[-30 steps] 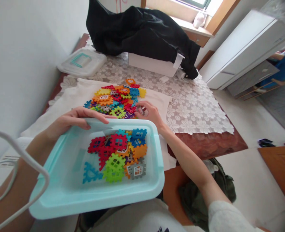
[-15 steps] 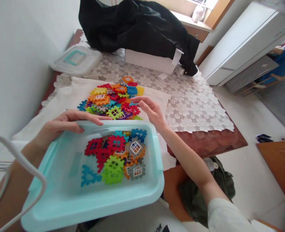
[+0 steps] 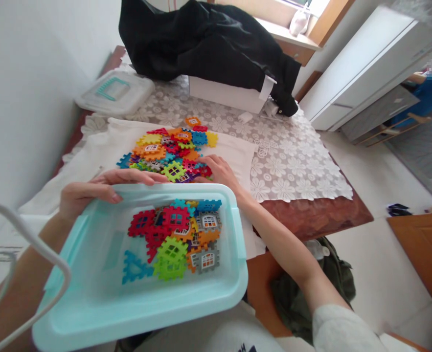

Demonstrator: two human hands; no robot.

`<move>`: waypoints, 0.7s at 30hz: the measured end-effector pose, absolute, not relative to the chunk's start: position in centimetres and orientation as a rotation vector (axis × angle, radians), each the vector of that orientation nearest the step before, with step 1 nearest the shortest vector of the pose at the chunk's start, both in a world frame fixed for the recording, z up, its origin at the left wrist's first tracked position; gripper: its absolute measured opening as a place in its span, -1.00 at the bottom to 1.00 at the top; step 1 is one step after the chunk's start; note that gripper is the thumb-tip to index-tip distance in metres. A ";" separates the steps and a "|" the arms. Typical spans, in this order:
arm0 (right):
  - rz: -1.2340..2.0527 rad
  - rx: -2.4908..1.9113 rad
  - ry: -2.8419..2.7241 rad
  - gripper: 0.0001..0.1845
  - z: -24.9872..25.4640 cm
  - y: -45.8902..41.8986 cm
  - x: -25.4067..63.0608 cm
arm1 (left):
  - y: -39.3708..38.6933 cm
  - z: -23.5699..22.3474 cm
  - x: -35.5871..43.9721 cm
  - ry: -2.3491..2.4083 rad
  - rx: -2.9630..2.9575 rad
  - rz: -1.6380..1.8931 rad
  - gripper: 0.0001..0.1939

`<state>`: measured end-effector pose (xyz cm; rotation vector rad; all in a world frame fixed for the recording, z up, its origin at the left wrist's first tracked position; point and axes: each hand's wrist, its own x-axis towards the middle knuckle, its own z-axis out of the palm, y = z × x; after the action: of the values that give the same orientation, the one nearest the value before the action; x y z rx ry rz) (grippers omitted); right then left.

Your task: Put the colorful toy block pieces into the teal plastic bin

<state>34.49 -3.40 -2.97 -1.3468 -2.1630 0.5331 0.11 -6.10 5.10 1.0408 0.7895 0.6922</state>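
A light turquoise plastic bin is tilted toward me, and my left hand grips its far left rim, thumb on the inner side. Inside lie red, green, blue, orange and grey notched building pieces, some with white window inserts. Beyond the rim, a heap of similar pieces is spread on a white cloth. My right hand reaches into the heap's near right side, its fingers and thumb apart around several pieces. The bin's rim partly hides its thumb side.
A clear lid with a turquoise handle lies at the back left. Black fabric covers a white box at the back. White window inserts lie on the lace tablecloth. A white cable crosses the left foreground.
My right hand has come down and closer onto the heap's near right side. In the bin, the grey window piece at the right has shifted and turned. My left hand keeps its grip.
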 end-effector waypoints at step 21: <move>1.233 -0.612 -1.611 -0.52 2.2 -5.0 35.6 | -7.0 6.0 0.3 0.912 1.062 0.677 -0.68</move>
<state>35.57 -5.02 2.20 -0.6116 -1.6106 1.2327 0.28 -6.96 5.97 1.0620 0.9125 0.6773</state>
